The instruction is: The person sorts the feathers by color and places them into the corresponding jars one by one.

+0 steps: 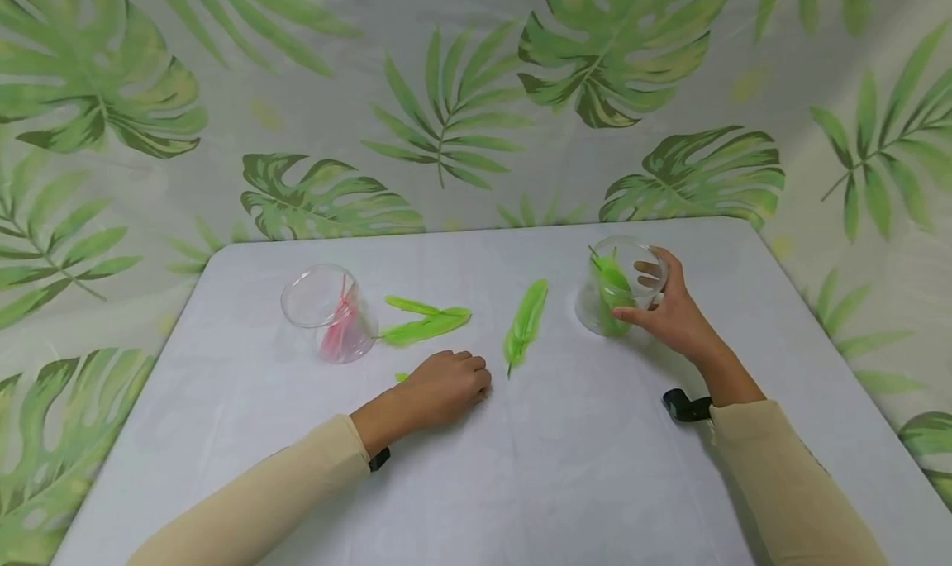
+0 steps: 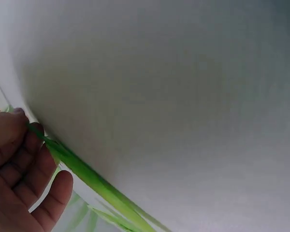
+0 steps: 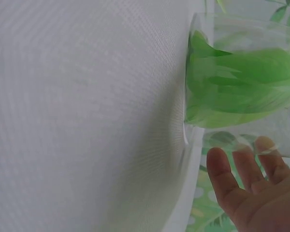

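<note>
My left hand (image 1: 446,387) is low over the table's middle. In the left wrist view its thumb and forefinger pinch the quill end of a green feather (image 2: 99,186); from the head view the hand hides nearly all of it. On the right, my right hand (image 1: 673,314) grips a clear plastic cup (image 1: 583,306), thumb in front and fingers round the far side. Several green feathers (image 3: 246,82) stand inside that cup. Between the hands lies a single green feather (image 1: 526,322), and more green feathers (image 1: 427,326) lie beyond my left hand.
At the left stands another clear cup (image 1: 301,302), holding pink feathers (image 1: 340,326). The white table (image 1: 580,467) has its far edge against a leaf-patterned cloth (image 1: 461,194). Dark wrist cameras (image 1: 686,406) sit by both cuffs.
</note>
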Motion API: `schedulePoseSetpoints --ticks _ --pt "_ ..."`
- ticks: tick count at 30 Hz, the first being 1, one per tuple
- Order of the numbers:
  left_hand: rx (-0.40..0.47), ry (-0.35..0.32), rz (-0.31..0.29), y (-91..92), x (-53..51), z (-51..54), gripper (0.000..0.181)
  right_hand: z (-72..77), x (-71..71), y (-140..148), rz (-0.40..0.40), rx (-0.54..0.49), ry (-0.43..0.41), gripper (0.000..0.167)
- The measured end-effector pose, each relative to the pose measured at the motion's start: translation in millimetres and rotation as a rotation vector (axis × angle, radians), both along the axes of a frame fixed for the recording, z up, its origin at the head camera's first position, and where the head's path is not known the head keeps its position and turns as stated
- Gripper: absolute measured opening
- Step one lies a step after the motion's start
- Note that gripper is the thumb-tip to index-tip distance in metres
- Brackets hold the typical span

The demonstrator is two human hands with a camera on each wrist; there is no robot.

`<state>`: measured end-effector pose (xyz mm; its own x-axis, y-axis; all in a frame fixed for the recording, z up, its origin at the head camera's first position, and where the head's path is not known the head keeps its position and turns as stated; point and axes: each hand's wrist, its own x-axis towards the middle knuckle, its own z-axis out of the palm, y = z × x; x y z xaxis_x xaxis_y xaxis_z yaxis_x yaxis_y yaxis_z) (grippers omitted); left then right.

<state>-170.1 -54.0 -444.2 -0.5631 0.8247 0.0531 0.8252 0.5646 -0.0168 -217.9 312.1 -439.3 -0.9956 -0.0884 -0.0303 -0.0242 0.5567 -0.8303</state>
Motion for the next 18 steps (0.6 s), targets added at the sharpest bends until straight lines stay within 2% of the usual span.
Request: schedulePoseSetpoints --ticks 4,8,12,15,18 --pt "0.097 -0.07 0.054 -2.5 -3.8 6.2 0.011 -0.4 -0.3 -1 0.003 -0.003 0.003 0.114" --pt "0.249 -0.163 0.117 -6.9 -14.4 20.4 0.005 0.2 0.1 -1 0.001 -0.004 0.01 0.114" --pt "0.435 -0.269 0.201 -11.7 -24.0 39.1 0.007 -0.5 0.3 0 0.003 -0.001 0.005 0.114" --pt "0.547 -0.303 0.216 -13.2 -28.7 51.7 0.009 -1.0 0.2 0 0.001 0.003 0.005 0.115" --pt "0.619 -0.31 0.201 -11.6 -32.3 59.2 0.011 -1.0 0.0 0 -0.003 0.008 0.006 0.115"
